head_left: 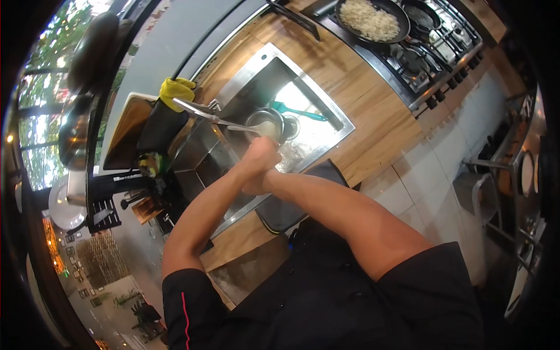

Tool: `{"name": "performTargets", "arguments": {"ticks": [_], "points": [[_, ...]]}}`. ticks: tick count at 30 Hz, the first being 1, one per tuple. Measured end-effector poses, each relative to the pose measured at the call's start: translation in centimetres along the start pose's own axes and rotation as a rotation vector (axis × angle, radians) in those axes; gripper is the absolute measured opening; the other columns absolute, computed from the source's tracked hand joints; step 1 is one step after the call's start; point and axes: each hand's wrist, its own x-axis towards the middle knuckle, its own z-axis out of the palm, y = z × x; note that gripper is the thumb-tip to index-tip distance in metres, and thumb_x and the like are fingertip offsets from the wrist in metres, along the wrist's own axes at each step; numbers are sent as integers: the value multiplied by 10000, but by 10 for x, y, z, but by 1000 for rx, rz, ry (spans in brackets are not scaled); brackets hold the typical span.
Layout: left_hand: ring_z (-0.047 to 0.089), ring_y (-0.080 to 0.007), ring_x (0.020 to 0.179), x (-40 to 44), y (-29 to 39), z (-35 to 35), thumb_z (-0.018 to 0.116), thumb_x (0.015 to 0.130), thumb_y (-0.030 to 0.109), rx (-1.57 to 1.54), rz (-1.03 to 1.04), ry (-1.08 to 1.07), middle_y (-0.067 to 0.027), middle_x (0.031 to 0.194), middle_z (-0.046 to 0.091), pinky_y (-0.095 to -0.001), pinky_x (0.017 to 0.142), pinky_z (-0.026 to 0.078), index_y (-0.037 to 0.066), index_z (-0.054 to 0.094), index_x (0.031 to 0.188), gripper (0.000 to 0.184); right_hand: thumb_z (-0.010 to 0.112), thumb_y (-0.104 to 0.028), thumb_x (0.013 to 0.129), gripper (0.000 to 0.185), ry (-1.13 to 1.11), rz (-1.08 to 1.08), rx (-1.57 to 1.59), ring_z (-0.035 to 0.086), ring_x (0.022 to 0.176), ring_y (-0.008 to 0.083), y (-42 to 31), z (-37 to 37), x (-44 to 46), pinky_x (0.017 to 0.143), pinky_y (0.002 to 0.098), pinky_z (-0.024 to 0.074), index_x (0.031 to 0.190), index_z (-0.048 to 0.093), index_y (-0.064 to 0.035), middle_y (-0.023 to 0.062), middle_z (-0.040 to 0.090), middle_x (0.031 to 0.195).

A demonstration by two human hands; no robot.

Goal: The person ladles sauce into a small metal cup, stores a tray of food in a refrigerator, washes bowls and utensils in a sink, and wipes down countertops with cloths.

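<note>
Both my hands are close together over the steel sink [344,129], wrists nearly crossed. My left hand [263,153] is closed, its fingers curled in near the end of the faucet [201,112]; what they hold, if anything, I cannot make out. Partly behind it, my right hand [255,185] shows little more than its wrist side, with the fingers hidden. Just beyond the hands a round metal pot [282,116] stands in the basin, and a pale, blurred shape [268,130] shows at its mouth. A teal-handled brush or spatula [303,113] lies in the basin beside the pot.
Yellow gloves [177,93] hang by the faucet. A frying pan of rice [373,20] sits on the gas stove [429,64] at upper right. A wooden counter [379,111] surrounds the sink. A dark cloth or mat [303,195] lies over its front edge.
</note>
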Motion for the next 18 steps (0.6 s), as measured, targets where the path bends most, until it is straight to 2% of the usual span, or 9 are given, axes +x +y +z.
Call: {"name": "performTargets", "arguments": {"ticks": [2, 5, 6, 8, 12, 13, 15, 16, 18], "points": [[738, -438, 1039, 7, -17, 17, 713, 824, 173, 3, 28, 32, -306, 1067, 738, -473, 947, 574, -31, 768, 1036, 299, 602, -57, 851, 131, -76, 87, 24, 708, 936, 307, 0, -3, -4, 819, 456, 544, 897, 724, -53, 112, 755, 1000], [744, -328, 871, 7, -32, 21, 733, 881, 206, -473, 143, 181, -216, 918, 747, -428, 829, 598, -54, 729, 1004, 287, 657, -83, 900, 165, -350, -334, -455, 688, 1138, 310, 3, -36, -27, 984, 451, 533, 993, 793, -98, 105, 762, 1125], [729, -277, 817, 1, -30, 12, 743, 920, 232, -647, 127, 140, -170, 900, 736, -408, 786, 603, -44, 718, 1053, 307, 666, -70, 906, 177, -344, -520, -499, 658, 1200, 332, -27, -89, -53, 1005, 466, 521, 1033, 786, -100, 112, 741, 1197], [693, -205, 823, -7, -32, 0, 750, 992, 337, -1464, -42, -184, -107, 967, 693, -376, 743, 611, 7, 665, 1201, 400, 661, -66, 953, 197, 48, -599, -446, 556, 1332, 390, -20, -114, -88, 1060, 475, 498, 1127, 750, -95, 124, 638, 1386], [687, -215, 1026, -28, -13, 21, 634, 1082, 391, -1924, 84, -51, -93, 1196, 669, -407, 909, 603, 73, 625, 1338, 408, 762, -233, 957, 549, 1130, 156, 42, 522, 1369, 384, -50, -118, -114, 1152, 457, 428, 1404, 535, -9, 216, 547, 1436], [680, -209, 1022, -33, -2, 24, 633, 1085, 374, -1943, 150, -67, -81, 1175, 673, -385, 927, 584, 108, 629, 1330, 362, 803, -273, 926, 686, 1050, 423, 214, 546, 1322, 300, -46, -119, -126, 1112, 420, 451, 1445, 467, 26, 223, 547, 1421], [666, -173, 1002, -41, 6, 42, 662, 1067, 289, -1816, 93, -156, -68, 1167, 663, -324, 868, 566, 125, 647, 1246, 244, 778, -252, 952, 625, 1166, 626, 435, 559, 1280, 263, -21, -112, -145, 1091, 394, 459, 1431, 485, 22, 198, 564, 1403], [660, -153, 978, -36, 11, 59, 682, 1045, 220, -1715, 225, -207, -62, 1158, 669, -297, 845, 557, 119, 651, 1209, 195, 753, -232, 978, 563, 1262, 790, 683, 571, 1239, 226, -11, -115, -158, 1070, 368, 468, 1417, 502, 17, 174, 580, 1385], [657, -136, 928, -44, 24, 73, 689, 1006, 84, -1416, 612, -117, -57, 1138, 707, -265, 809, 546, 82, 648, 1176, 175, 703, -225, 1015, 485, 1419, 726, 457, 587, 1165, 191, -2, -128, -197, 1039, 342, 475, 1402, 522, 5, 147, 619, 1324]]}}
